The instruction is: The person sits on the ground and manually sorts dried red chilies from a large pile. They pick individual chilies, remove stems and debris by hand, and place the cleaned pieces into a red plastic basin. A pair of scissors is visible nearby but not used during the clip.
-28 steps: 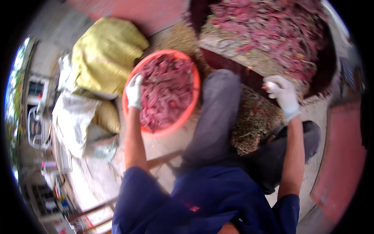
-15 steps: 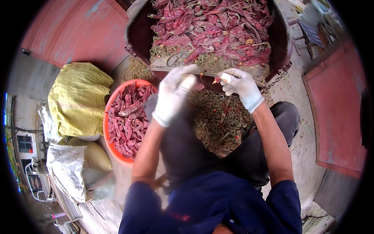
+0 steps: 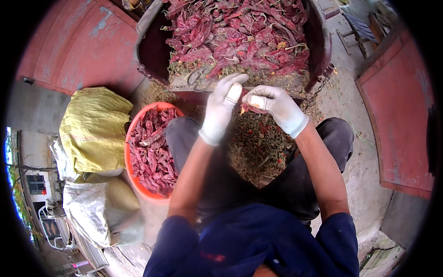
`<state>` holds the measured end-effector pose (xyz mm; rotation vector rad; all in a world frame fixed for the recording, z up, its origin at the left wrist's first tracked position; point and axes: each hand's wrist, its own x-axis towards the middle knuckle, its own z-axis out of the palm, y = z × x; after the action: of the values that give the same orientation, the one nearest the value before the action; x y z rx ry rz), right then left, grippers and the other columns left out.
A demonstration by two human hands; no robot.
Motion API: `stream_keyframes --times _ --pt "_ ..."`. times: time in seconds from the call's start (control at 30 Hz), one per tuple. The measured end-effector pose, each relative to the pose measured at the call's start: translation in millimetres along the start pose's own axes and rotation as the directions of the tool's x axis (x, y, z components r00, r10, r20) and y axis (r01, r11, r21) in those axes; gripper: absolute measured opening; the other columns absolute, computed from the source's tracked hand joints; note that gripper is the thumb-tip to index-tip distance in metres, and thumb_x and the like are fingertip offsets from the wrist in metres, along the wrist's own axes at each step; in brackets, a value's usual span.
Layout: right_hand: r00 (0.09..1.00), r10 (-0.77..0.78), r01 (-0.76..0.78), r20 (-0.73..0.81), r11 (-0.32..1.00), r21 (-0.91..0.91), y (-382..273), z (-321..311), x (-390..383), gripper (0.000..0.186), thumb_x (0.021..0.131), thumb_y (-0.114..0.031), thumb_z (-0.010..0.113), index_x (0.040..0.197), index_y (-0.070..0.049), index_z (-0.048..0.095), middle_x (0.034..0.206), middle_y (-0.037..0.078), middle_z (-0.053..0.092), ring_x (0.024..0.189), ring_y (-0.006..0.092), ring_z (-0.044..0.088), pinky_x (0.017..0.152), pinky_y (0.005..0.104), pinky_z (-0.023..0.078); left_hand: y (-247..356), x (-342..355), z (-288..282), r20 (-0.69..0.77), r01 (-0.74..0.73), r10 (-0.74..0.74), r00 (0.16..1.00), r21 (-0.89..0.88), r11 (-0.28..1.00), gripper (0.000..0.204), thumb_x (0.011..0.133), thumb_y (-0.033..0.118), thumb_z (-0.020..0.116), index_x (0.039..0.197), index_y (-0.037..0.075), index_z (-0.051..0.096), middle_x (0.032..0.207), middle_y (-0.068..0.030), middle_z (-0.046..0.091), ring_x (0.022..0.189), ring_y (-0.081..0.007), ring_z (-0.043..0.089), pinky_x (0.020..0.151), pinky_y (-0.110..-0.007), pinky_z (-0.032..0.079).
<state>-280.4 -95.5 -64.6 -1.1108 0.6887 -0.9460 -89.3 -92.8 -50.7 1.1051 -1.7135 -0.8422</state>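
Both my hands wear white gloves with a pale cover on the thumb. In front of the heap, my right hand (image 3: 279,108) pinches a small, dark red dried chili pepper (image 3: 251,109) with a yellowish torn end. My left hand (image 3: 220,109) is just beside it, fingers stretched out and thumb lying near them; nothing shows in its grasp. Beyond the hands, a large heap of dried red chili peppers (image 3: 249,37) fills a dark red cart bed (image 3: 159,51). At my left knee, an orange-red tub (image 3: 130,159) holds more dried red peppers.
Stems and plant scraps (image 3: 258,150) cover the ground between my legs. A yellow woven sack (image 3: 94,129) and a white sack (image 3: 85,207) stand left of the tub. Red metal panels (image 3: 399,120) rise on both sides. A chain (image 3: 318,94) hangs at the cart's right corner.
My left hand has moved rightward, close to the right hand. My right hand has shifted left and slightly down, still holding the pepper. The view has tilted a little.
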Motion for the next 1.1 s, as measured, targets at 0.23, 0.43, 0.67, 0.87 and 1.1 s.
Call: stream_keyframes --times 0.23,0.43,0.67,0.87,1.1 --pt "0.996 0.088 -0.086 -0.013 0.990 0.113 -3 -6 -3 0.023 0.096 -0.015 0.065 0.107 0.004 0.066 0.096 0.010 0.069 0.084 0.0158 0.069 0.076 0.0289 0.058 -7 4 1 0.098 0.216 -0.197 0.975 -0.240 0.946 0.056 0.103 0.047 0.048 0.130 0.000 0.061 0.116 -0.0090 0.068 0.105 -0.0149 0.062 0.094 -0.032 0.048" --pt "0.996 0.060 -0.056 -0.065 0.997 0.058 3 -15 6 0.020 0.095 -0.014 0.065 0.107 0.003 0.066 0.095 0.008 0.069 0.082 0.0148 0.068 0.072 0.0280 0.058 -91 37 -75 -0.158 0.330 -0.290 0.944 0.480 0.813 0.034 0.090 0.024 0.067 0.119 0.005 0.070 0.110 -0.0138 0.072 0.099 -0.0252 0.069 0.091 -0.034 0.051" --pt "0.984 0.055 -0.042 -0.167 0.995 0.085 5 -18 12 0.018 0.095 -0.011 0.065 0.107 0.001 0.066 0.095 0.007 0.069 0.081 0.0133 0.067 0.070 0.0285 0.058 -132 48 -103 -0.059 0.120 -0.169 0.984 0.921 0.372 0.046 0.079 0.027 0.072 0.123 0.016 0.066 0.114 -0.0138 0.068 0.106 -0.0339 0.063 0.093 -0.043 0.050" --pt "0.982 0.077 -0.049 -0.175 0.986 0.159 5 -28 12 0.017 0.095 -0.011 0.065 0.106 0.002 0.066 0.094 0.008 0.069 0.078 0.0139 0.067 0.069 0.0290 0.058 -104 42 -83 -0.082 0.244 -0.356 0.931 0.865 0.439 0.047 0.075 0.038 0.076 0.117 0.017 0.067 0.097 -0.0120 0.073 0.092 -0.0316 0.070 0.082 -0.042 0.055" --pt "0.979 0.121 -0.106 -0.167 0.990 0.090 5 -19 12 0.017 0.095 -0.010 0.064 0.106 0.002 0.066 0.093 0.008 0.069 0.078 0.0138 0.066 0.069 0.0286 0.057 -86 30 -73 -0.156 0.310 -0.419 0.894 0.893 0.328 0.066 0.073 0.041 0.073 0.134 0.019 0.060 0.099 -0.0166 0.073 0.090 -0.0334 0.071 0.081 -0.045 0.056"
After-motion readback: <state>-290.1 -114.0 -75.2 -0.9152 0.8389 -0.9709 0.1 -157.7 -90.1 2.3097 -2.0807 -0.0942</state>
